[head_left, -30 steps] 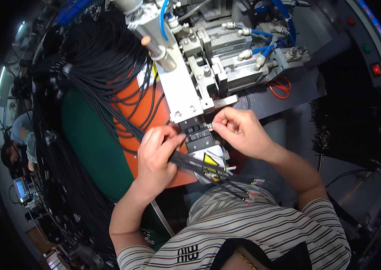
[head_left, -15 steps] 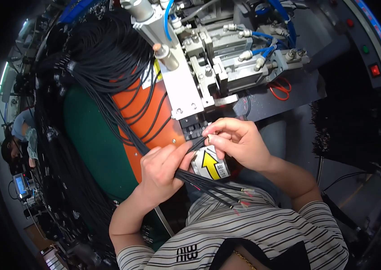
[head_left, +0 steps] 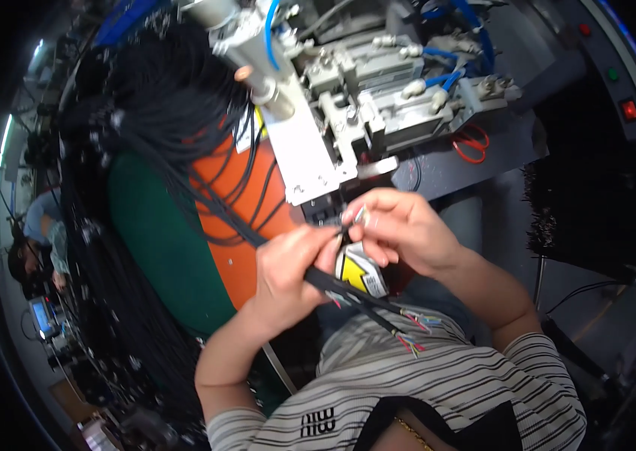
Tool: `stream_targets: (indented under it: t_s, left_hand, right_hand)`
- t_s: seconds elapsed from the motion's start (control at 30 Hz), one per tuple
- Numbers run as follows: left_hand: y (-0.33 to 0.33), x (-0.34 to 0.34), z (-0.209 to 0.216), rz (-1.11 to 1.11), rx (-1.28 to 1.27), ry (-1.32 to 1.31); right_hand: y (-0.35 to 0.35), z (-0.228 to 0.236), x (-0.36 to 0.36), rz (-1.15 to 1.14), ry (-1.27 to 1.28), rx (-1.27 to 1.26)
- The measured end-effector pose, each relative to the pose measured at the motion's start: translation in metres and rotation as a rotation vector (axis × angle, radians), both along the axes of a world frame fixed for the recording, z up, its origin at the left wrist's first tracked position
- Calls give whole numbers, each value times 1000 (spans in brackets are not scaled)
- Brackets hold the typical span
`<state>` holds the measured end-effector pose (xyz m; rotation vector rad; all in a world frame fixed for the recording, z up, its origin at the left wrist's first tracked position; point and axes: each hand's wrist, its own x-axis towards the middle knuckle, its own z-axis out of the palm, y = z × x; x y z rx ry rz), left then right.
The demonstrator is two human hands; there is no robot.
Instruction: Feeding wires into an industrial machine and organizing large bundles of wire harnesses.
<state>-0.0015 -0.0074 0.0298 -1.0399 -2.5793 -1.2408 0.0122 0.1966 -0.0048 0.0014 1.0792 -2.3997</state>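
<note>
My left hand [head_left: 286, 269] is closed around a bundle of black cables [head_left: 346, 289]. Past this hand the cable ends hang over my lap, with thin coloured wires [head_left: 410, 343] fanning out of their cut jackets. One cable end points the other way, between my two hands, and there my right hand [head_left: 412, 231] pinches it with thumb and fingertips. Short coloured wires [head_left: 360, 215] stick out at this pinch, slightly blurred. Both hands are just in front of the black block [head_left: 323, 208] at the machine's near end. Below them shows a white label with a yellow arrow [head_left: 361, 272].
A metal machine [head_left: 367, 113] with pneumatic cylinders and blue hoses stands ahead. Heaped black cables [head_left: 175, 83] lie at the left over an orange board [head_left: 220, 180] and a green surface [head_left: 152, 240]. A control box [head_left: 619, 83] with lit buttons is at far right. Another person [head_left: 43, 222] sits far left.
My hands have shifted slightly right. The right fingers now hold a cable end whose coloured wires show. The hanging ends have spread, showing more coloured wires.
</note>
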Motion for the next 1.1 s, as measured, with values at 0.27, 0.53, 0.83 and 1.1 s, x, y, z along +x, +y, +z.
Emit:
stream_targets:
  t_s: [0.27, 0.53, 0.83, 1.1]
  left_hand:
    - [2, 14, 0, 8, -197, 252]
    - [7, 2, -4, -9, -55, 179]
    - [3, 0, -4, -46, 18, -31]
    - [0, 0, -4, -100, 96, -217]
  right_hand:
    - [-14, -1, 19, -90, 144, 23]
    - [-30, 6, 22, -615, 1181, 1135]
    - [-2, -3, 3, -66, 260, 43]
    - [0, 4, 0, -97, 355, 290]
